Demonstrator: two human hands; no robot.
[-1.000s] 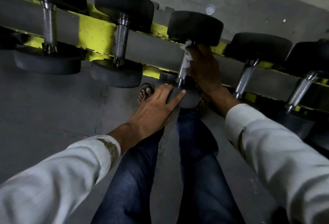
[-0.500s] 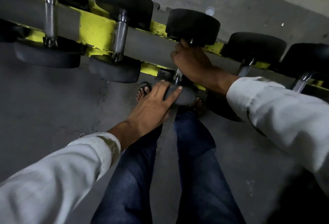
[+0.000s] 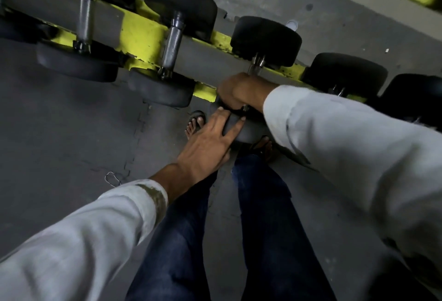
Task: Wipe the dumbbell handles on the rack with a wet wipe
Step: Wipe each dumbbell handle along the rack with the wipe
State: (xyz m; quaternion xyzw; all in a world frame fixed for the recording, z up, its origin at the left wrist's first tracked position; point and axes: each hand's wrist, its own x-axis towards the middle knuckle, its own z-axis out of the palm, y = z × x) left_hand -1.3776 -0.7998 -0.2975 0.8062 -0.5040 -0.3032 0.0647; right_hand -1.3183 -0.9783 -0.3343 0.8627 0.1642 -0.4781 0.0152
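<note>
Several black dumbbells with chrome handles lie across a grey and yellow rack (image 3: 143,35). My right hand (image 3: 241,92) is wrapped around the handle of the middle dumbbell (image 3: 265,40), near its lower end; only the handle's top (image 3: 256,63) shows above my fingers. The wet wipe is hidden inside that hand. My left hand (image 3: 210,142) lies flat on the near head (image 3: 248,130) of the same dumbbell, with its fingers spread over the rubber.
Two more dumbbells (image 3: 174,44) sit to the left on the rack, and two (image 3: 344,73) to the right behind my right sleeve. My legs in blue jeans and my sandalled feet (image 3: 195,123) stand on grey floor mats below the rack.
My right hand has slid down the handle from just under the far head to its lower end. The white wipe, visible one second ago, is now covered. My left hand stayed put.
</note>
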